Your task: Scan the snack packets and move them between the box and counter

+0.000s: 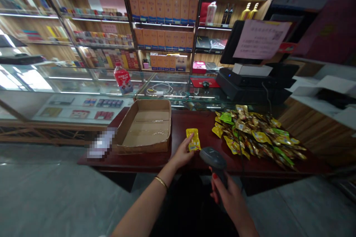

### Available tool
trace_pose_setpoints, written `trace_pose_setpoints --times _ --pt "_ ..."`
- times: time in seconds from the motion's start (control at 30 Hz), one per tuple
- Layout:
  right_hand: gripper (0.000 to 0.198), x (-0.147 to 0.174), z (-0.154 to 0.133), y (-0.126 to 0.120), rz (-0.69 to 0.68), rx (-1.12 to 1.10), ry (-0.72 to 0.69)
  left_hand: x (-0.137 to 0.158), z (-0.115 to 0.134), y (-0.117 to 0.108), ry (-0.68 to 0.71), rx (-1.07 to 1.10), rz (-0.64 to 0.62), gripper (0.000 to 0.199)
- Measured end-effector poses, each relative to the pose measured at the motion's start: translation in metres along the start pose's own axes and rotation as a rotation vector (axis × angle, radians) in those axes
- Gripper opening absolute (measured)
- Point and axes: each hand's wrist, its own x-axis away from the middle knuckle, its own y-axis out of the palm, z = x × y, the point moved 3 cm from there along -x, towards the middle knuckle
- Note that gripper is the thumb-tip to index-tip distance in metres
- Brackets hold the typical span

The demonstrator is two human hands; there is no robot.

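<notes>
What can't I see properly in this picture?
All in the head view:
Yellow packet: writing too small, left hand covers part.
Scanner: right hand hides some of its handle.
Packet pile: top packets hide lower ones.
Paper: writing too blurred to read.
Left arm: bottom edge cuts it.

Strip-lit shelves (164, 24) line ten to one o'clock; a glass counter (69, 106) stands at nine, grey floor (44, 189) at eight.

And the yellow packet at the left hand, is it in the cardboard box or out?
Out: the left hand has its thumb on the yellow packet, to the right of the cardboard box.
</notes>
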Motion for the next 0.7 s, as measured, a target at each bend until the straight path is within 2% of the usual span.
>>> trace_pose_setpoints --times 0.1,0.17,0.23,0.27,0.37,0.43,0.53,0.63,0.7 --pt "0.046 -0.043 0.003 0.002 0.004 -0.209 -0.042 0.0 0.019 -0.003 -0.015 0.023 0.098 0.069" --pt "0.051 -0.077 0.005 0.002 0.016 -0.293 -0.061 -0.007 0.043 -0.002 0.049 -0.017 0.163 0.063" --pt "0.057 -0.106 0.005 0.003 0.015 -0.353 -0.077 -0.024 0.073 0.011 0.168 -0.093 0.141 0.061" --pt "0.06 -0.116 0.006 0.004 0.008 -0.379 -0.083 -0.036 0.088 0.024 0.232 -0.136 0.086 0.062" --pt "0.062 -0.132 0.008 0.007 -0.017 -0.413 -0.1 -0.086 0.12 0.083 0.366 -0.299 -0.149 0.07" --pt "0.058 -0.132 0.011 0.007 -0.017 -0.407 -0.113 -0.128 0.126 0.13 0.37 -0.499 -0.253 0.073" --pt "0.055 -0.127 0.014 0.005 -0.003 -0.382 -0.129 -0.192 0.115 0.2 0.252 -0.939 -0.416 0.075" --pt "0.056 -0.125 0.017 0.005 0.002 -0.37 -0.146 -0.24 0.102 0.257 0.173 -1.115 -0.538 0.07" --pt "0.057 -0.127 0.022 0.006 0.009 -0.371 -0.15 -0.262 0.097 0.283 0.146 -1.179 -0.589 0.063"
